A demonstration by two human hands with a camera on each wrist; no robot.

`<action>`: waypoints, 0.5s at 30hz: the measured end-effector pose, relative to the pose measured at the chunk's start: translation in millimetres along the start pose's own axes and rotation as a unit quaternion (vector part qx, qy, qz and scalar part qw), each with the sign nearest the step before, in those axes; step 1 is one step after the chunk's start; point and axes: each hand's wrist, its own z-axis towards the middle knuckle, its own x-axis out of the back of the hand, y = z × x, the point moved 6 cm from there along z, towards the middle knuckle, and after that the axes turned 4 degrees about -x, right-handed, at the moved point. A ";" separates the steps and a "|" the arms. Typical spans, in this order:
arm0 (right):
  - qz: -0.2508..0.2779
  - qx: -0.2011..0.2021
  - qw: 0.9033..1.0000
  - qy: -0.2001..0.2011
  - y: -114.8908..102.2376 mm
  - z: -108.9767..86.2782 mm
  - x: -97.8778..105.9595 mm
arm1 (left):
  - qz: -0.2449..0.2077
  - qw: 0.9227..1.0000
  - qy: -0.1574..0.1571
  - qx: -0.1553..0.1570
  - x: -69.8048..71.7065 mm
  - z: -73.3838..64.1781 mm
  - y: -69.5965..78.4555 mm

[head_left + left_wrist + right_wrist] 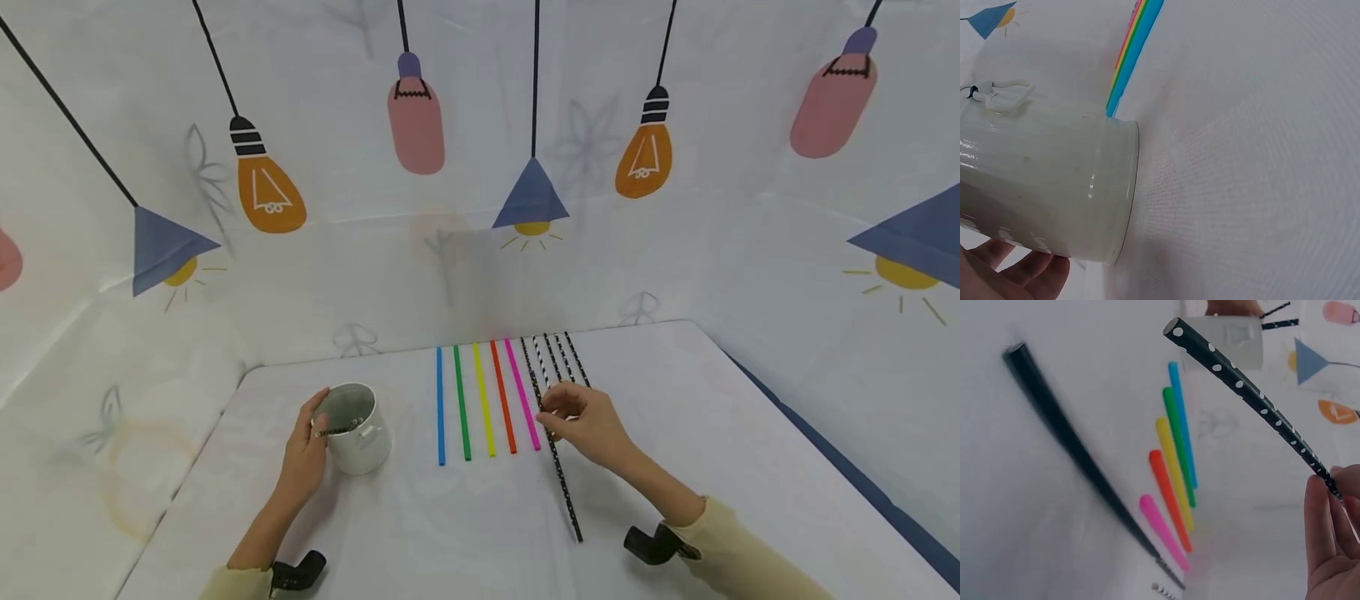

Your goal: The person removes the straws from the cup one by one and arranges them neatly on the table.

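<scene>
My left hand (303, 458) grips a white mug (362, 450) by its left side, with the thumb at the rim. The mug's small handle (1010, 97) shows in the left wrist view. Black patterned straws (1280, 325) stick out of the mug in the right wrist view. My right hand (588, 422) pinches a black straw with white dots (564, 483) between thumb and fingers. Its near end slants up off the table in the right wrist view, above a dark blurred streak (1079, 453). More black-and-white patterned straws (576, 358) lie just beyond this hand, partly hidden by it.
On the white table (465, 533), between the hands, a row holds a blue straw (440, 408), green straw (462, 404), yellow straw (483, 400), orange-red straw (503, 398) and pink straw (522, 396). White cloth (480, 283) printed with lamps hangs behind.
</scene>
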 end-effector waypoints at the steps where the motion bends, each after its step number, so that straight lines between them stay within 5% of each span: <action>1: -0.002 -0.011 1.000 0.003 9.6 0.5 2.5 | 0.001 1.000 0.000 0.000 -0.2 0.0 -0.3; 7: 0.010 -0.054 0.998 0.025 66.4 4.8 14.3 | -0.003 1.000 0.004 -0.005 0.1 1.0 1.1; 15: -0.005 -0.110 0.994 0.028 102.4 6.1 16.1 | -0.002 1.000 0.004 -0.003 0.7 -0.6 1.8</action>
